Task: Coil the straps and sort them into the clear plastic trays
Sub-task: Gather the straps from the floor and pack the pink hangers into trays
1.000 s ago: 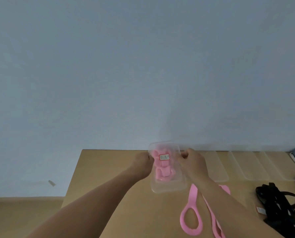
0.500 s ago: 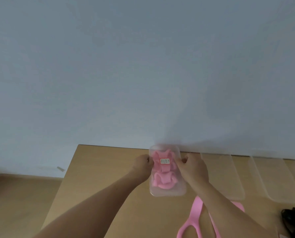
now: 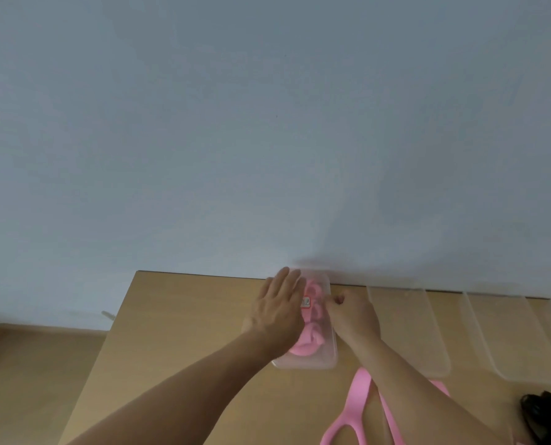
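left hand [image 3: 277, 313] flat, fingers straight, pressing the pink coils [image 3: 309, 345] down in the tray [image 3: 312, 364], likely so they don't spring up | right hand [image 3: 351, 316] fingers curled, pinching the tray's right rim to steady it | loose pink strap [image 3: 359, 409] uncoiled on table | empty trays [image 3: 409, 332] waiting | half a second ago left hand gripped the tray's side

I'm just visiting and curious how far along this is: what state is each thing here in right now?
Left hand: flat, fingers straight, resting on the filled tray.
Right hand: fingers curled, pinching that tray's right rim.
Filled tray: on the table, holding coiled pink straps.
Loose pink strap: uncoiled, on the table.
Empty trays: lined up, nothing inside.
Black straps: heaped, not coiled.
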A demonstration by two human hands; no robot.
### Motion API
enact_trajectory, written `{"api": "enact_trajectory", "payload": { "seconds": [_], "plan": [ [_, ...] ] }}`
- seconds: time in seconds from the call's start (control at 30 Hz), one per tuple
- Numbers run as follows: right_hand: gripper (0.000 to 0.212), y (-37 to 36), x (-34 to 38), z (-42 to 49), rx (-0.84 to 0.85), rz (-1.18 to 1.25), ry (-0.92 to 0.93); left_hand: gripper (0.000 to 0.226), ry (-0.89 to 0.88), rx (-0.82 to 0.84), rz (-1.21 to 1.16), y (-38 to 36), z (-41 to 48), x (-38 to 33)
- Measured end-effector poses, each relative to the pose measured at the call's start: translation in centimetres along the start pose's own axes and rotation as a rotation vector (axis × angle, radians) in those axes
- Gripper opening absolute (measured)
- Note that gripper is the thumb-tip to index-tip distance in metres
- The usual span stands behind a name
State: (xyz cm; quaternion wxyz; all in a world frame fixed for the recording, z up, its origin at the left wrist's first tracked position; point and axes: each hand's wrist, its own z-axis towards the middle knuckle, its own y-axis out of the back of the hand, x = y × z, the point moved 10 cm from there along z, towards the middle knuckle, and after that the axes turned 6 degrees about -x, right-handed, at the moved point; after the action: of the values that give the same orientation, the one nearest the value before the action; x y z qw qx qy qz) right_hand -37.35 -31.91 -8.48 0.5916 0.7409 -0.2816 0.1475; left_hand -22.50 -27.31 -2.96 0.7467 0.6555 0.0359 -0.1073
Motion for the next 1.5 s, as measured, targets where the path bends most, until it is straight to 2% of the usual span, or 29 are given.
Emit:
{"api": "enact_trajectory", "payload": {
  "seconds": [0.03,0.13,0.17,0.3,0.47,0.6,0.8,0.97,1.1,1.2,1.27,1.37,1.5],
  "plan": [
    [0.042,-0.1,0.0,0.0,0.008,0.001,0.004,0.056,-0.038,-0.016,0.045,-0.1,-0.3,-0.9],
    [0.049,-0.3,0.1,0.2,0.055,0.032,0.008,0.066,-0.005,0.116,0.032,-2.3,-1.0,-1.2],
    [0.05,-0.4,0.1,0.4,0.076,0.046,0.003,0.068,-0.01,0.1,0.028,-2.4,-0.9,-1.3],
    [0.036,-0.9,-0.3,1.1,0.129,0.101,-0.032,0.068,-0.046,0.118,0.027,-3.7,-0.8,-1.1],
    [0.033,-1.5,-0.3,1.8,0.159,0.151,-0.048,0.074,-0.075,0.108,0.045,-4.8,-0.7,-0.9],
    [0.051,-0.6,1.0,3.0,0.068,0.098,0.04,0.079,-0.096,0.102,0.104,-5.1,-0.7,-0.7],
    [0.05,-1.2,1.4,3.6,0.132,0.137,0.003,0.08,-0.087,0.097,0.133,-5.3,-0.5,-0.3],
    [0.041,-1.7,0.0,-0.3,0.197,0.165,0.065,0.074,-0.065,0.092,0.117,-5.4,-0.5,-0.4],
    [0.047,-1.6,-2.3,-3.2,0.243,0.233,0.015,0.075,-0.053,0.113,0.139,-5.5,-0.5,-0.2],
    [0.05,-0.8,-0.8,-3.1,0.24,0.131,0.071,0.076,-0.049,0.117,0.165,-5.2,-0.5,-0.2],
    [0.044,-0.8,-0.6,-3.5,0.287,0.121,0.082,0.076,-0.042,0.122,0.177,-5.2,-0.5,-0.3],
    [0.024,-2.2,-2.2,-5.1,0.399,0.27,0.017,0.074,-0.016,0.106,0.165,-5.1,-0.6,-0.2],
    [0.023,-2.7,-3.5,-5.6,0.373,0.349,0.031,0.074,-0.02,0.102,0.139,-5.2,-0.7,-0.3]
  ]
}}
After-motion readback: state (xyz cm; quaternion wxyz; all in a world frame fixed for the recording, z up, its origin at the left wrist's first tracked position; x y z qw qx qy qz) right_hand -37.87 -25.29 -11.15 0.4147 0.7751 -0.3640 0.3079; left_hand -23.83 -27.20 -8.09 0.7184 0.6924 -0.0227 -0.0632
